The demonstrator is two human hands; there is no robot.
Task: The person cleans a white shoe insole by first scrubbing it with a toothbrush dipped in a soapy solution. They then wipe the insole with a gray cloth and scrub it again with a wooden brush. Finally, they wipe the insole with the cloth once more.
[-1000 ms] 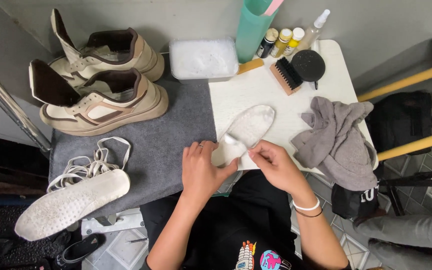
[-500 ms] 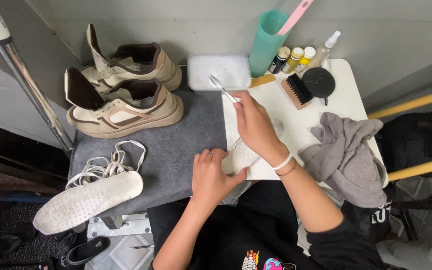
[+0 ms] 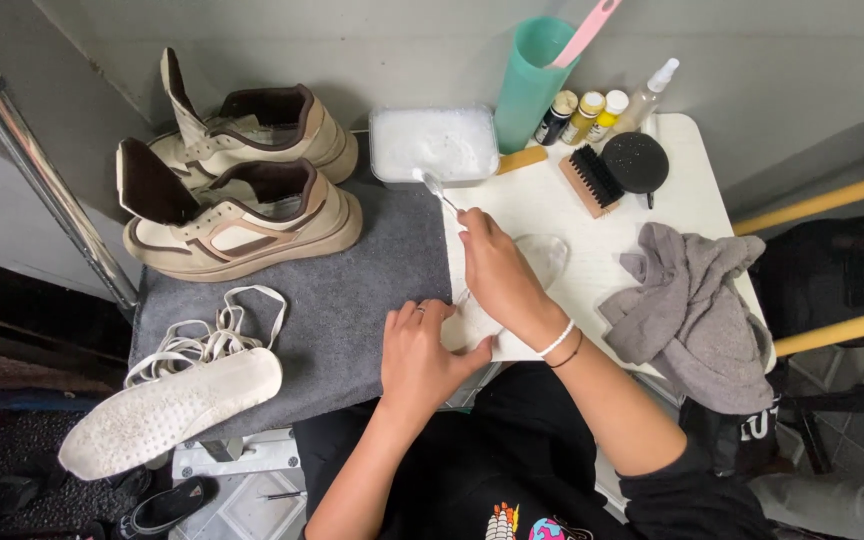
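Shoe-cleaning workstation: sneakers on grey mat, soapy tub, brushes, small bottles.

— Where's the left hand?
— Flat, palm down, fingers spread, pressing at the near edge of the table.
— And the right hand?
— Stretched farther across the table, wrist crossing above the left, its grip closed, pinching between thumb and fingers.
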